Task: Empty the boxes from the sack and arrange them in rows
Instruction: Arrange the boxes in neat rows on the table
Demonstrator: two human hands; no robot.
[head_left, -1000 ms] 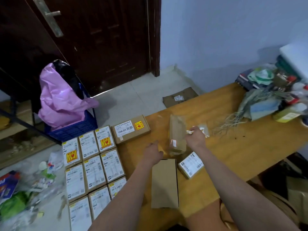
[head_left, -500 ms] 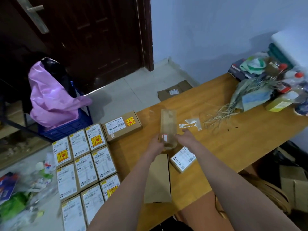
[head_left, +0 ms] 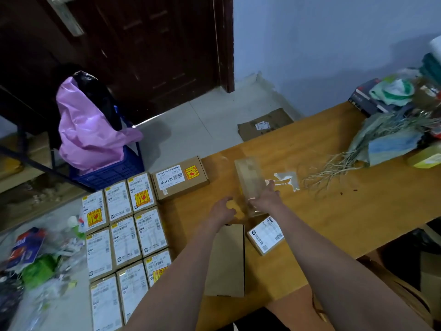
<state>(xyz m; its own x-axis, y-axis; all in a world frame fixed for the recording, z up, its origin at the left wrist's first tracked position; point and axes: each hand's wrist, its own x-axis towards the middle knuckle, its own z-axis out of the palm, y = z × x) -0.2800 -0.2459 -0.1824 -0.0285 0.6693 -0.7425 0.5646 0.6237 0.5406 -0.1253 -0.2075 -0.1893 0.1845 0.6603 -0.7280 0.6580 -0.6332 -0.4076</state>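
Bare tabletop (head_left: 334,223) beyond straw (head_left: 334,168)

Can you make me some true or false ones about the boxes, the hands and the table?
1. The right hand holds an upright brown cardboard box wrapped in clear plastic. True.
2. The labelled boxes in rows lie on the wooden table. False: on the floor beside it.
3. The left hand holds nothing. True.
4. The pink plastic bag lies on the table. False: it sits in a blue crate.
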